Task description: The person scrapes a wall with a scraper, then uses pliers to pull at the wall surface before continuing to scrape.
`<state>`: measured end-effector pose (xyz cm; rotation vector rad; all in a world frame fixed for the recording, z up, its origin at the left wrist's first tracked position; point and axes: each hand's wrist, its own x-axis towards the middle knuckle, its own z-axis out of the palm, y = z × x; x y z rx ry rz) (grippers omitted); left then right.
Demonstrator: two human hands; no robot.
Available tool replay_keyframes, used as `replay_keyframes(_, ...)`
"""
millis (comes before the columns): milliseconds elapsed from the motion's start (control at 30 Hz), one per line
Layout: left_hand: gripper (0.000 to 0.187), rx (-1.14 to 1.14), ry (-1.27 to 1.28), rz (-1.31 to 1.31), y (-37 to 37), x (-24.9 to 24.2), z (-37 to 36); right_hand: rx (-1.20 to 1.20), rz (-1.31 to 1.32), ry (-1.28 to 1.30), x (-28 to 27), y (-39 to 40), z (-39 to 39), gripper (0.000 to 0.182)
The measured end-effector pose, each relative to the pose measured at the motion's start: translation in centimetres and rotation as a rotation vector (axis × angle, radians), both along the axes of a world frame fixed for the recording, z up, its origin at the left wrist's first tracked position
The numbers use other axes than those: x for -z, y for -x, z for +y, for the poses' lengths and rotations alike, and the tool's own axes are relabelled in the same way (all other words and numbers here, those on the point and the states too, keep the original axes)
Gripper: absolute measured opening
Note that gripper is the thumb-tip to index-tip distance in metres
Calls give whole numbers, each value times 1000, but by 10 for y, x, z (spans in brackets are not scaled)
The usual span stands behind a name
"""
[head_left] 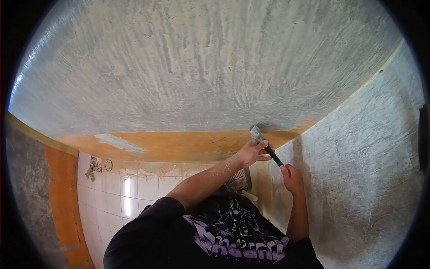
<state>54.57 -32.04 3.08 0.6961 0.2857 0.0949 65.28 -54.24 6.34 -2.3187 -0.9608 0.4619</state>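
A tool with a black handle (273, 156) and a grey, coated head (255, 132) is held at a slant in front of the wall. My right hand (293, 178) is wrapped round the lower end of the handle. Higher up, my left hand (253, 154) holds the handle just below the head, thumb against it and some fingers stretched out. The head lies close to the wall's orange strip (188, 142); whether it touches cannot be made out. Pale specks dot my left forearm (210, 179).
A grey, streaky coated wall (179, 76) rises ahead, meeting another grey wall (354, 179) in a corner at right. Below, on white tiles (148, 184), are a tray with a ridged grid (237, 181), a dirty rag (93, 167) and a small ring (108, 165).
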Motion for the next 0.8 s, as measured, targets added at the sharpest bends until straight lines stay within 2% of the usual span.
replay_keyframes(333,29,-11,23,-32,8,3,3,2,-191,49,-6,7,8,38)
replay_keyframes(800,28,17,20,-13,12,2,6,54,-221,82,-6,19,6,38)
